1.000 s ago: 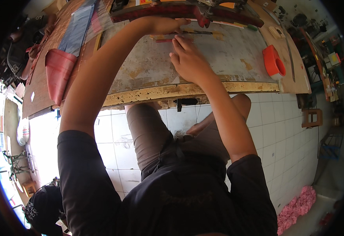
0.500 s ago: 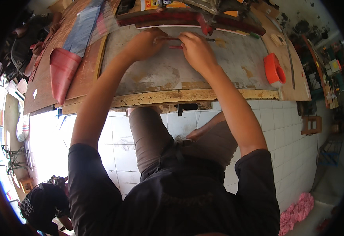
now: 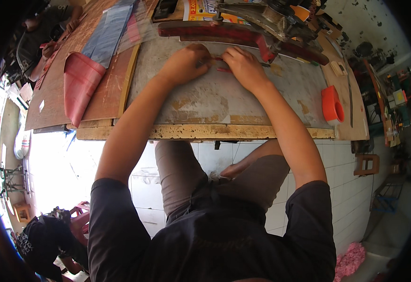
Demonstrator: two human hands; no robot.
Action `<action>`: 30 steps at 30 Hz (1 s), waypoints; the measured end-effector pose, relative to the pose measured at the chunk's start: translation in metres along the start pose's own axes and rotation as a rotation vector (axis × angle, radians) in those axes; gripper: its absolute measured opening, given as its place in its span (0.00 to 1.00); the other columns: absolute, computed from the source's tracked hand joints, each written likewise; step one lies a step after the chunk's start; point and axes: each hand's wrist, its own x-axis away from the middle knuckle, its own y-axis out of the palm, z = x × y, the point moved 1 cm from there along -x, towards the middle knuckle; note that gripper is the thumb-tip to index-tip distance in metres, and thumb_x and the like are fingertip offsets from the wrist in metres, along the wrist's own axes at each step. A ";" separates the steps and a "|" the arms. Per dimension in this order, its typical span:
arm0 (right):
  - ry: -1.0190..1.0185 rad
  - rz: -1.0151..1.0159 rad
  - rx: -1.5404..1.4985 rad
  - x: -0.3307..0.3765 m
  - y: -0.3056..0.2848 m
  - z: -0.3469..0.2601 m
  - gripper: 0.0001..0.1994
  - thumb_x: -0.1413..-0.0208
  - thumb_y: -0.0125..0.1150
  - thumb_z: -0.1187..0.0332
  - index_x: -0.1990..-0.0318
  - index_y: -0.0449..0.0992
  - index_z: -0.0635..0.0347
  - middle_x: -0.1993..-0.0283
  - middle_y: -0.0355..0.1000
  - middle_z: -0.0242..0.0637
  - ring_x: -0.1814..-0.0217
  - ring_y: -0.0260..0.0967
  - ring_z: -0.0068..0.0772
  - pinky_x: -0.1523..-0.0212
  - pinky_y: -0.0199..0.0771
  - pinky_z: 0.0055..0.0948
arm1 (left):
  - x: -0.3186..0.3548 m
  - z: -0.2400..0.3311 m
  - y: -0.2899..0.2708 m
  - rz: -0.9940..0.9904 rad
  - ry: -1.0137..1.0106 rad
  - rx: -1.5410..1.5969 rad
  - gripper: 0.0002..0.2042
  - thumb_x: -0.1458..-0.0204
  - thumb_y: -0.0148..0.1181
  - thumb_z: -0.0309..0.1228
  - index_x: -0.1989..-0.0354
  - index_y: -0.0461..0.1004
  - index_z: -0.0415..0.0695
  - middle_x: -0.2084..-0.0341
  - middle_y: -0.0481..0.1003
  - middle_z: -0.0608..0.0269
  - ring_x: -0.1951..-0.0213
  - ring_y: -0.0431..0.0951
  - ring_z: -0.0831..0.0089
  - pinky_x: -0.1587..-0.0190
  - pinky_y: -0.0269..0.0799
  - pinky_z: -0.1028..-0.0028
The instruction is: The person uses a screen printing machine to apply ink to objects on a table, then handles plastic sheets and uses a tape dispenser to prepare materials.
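Observation:
My left hand (image 3: 186,64) is curled over the grey work board, its fingertips at the left end of a thin dark red strip (image 3: 218,59). My right hand (image 3: 245,67) has its fingers closed on the strip's other side, covering part of it. Just below, a second short red piece (image 3: 223,70) sticks out from under the right fingers. The strip's material is too small to make out. The grey board (image 3: 200,101) lies under both hands.
A red metal clamp bar (image 3: 215,32) spans the board's far side. An orange hollow holder (image 3: 332,104) stands at right. Red sheet material (image 3: 81,84) and a blue-grey sheet (image 3: 106,37) lie at left. One person (image 3: 38,35) works far left; another (image 3: 50,244) is low left.
The view has shifted, so the table sits lower in the picture. Both hands stay close together at the red strip; the left hand's thumb now shows more apart from its fingers.

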 end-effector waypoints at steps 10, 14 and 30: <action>0.010 0.056 -0.006 -0.003 0.006 0.003 0.04 0.39 0.61 0.73 0.59 0.77 0.62 0.54 0.73 0.41 0.45 0.76 0.45 0.44 0.78 0.44 | -0.001 0.005 -0.002 -0.047 0.029 -0.127 0.07 0.40 0.65 0.32 0.62 0.85 0.43 0.56 0.83 0.58 0.55 0.84 0.53 0.51 0.81 0.57; 0.011 0.061 -0.034 -0.003 0.001 0.003 0.05 0.41 0.58 0.76 0.60 0.78 0.63 0.53 0.74 0.40 0.44 0.76 0.43 0.42 0.79 0.42 | -0.003 0.010 -0.001 -0.069 0.005 -0.183 0.07 0.39 0.64 0.32 0.61 0.85 0.43 0.56 0.83 0.57 0.56 0.84 0.53 0.51 0.81 0.57; -0.020 0.027 -0.160 -0.004 -0.003 0.005 0.10 0.43 0.60 0.76 0.55 0.82 0.59 0.51 0.76 0.37 0.41 0.76 0.43 0.42 0.81 0.41 | 0.003 0.001 -0.011 -0.087 -0.024 -0.114 0.08 0.39 0.63 0.32 0.59 0.85 0.43 0.57 0.81 0.57 0.55 0.83 0.54 0.51 0.79 0.57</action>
